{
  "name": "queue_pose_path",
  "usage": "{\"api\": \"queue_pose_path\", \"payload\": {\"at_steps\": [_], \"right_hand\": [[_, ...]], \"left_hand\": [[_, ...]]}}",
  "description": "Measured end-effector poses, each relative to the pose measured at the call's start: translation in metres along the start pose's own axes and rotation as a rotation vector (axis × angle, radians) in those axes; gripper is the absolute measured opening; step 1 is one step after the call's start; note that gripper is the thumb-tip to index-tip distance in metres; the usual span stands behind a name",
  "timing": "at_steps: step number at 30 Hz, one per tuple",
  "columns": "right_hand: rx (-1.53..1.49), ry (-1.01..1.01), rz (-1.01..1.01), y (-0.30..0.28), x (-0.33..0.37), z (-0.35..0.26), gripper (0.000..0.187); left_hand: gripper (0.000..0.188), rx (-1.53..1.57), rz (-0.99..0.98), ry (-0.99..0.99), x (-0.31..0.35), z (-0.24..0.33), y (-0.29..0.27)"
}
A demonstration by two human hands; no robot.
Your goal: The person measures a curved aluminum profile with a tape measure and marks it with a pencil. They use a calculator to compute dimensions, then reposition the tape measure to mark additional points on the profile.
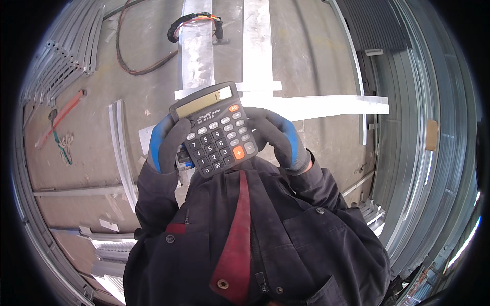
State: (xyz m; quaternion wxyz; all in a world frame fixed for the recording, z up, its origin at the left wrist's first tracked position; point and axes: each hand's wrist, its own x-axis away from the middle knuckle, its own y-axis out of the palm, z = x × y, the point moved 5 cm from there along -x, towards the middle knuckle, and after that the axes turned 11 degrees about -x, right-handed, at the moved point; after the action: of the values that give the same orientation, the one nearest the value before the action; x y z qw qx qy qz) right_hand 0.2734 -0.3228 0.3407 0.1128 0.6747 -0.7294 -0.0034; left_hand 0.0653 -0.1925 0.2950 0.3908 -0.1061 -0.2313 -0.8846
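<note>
A black desktop calculator (212, 130) with black, grey and orange keys is held up in front of my chest, tilted with its left side lower. My left hand (166, 143), in a grey and blue work glove, is closed around its left edge, the thumb lying over the front near the display. On the right side my right hand (275, 133), gloved alike, has its fingers curled against the calculator's edge, with some fingertips hidden. Below my left hand a small blue and grey thing (184, 159) shows partly behind the calculator; its kind cannot be made out.
Long pale metal strips (258, 46) lie ahead, meeting a crosswise strip (332, 105). A cable coil (196, 23) rests on one. Metal profiles are stacked at far left (64, 56) and right (408, 127). Green-handled scissors (64, 140) and a red bar (69, 109) lie left.
</note>
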Motion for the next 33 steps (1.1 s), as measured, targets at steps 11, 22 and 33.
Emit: {"api": "queue_pose_path", "payload": {"at_steps": [11, 22, 33], "right_hand": [[-0.381, 0.297, 0.09, 0.01, -0.01, 0.025, 0.047], [-0.374, 0.303, 0.07, 0.007, -0.012, 0.028, 0.05], [-0.361, 0.171, 0.026, 0.005, -0.006, 0.022, 0.053]], "left_hand": [[0.042, -0.216, -0.029, 0.08, 0.005, 0.008, 0.011], [0.044, -0.206, -0.034, 0.025, 0.001, 0.006, 0.007], [0.047, -0.11, -0.009, -0.027, -0.004, 0.0, 0.005]]}}
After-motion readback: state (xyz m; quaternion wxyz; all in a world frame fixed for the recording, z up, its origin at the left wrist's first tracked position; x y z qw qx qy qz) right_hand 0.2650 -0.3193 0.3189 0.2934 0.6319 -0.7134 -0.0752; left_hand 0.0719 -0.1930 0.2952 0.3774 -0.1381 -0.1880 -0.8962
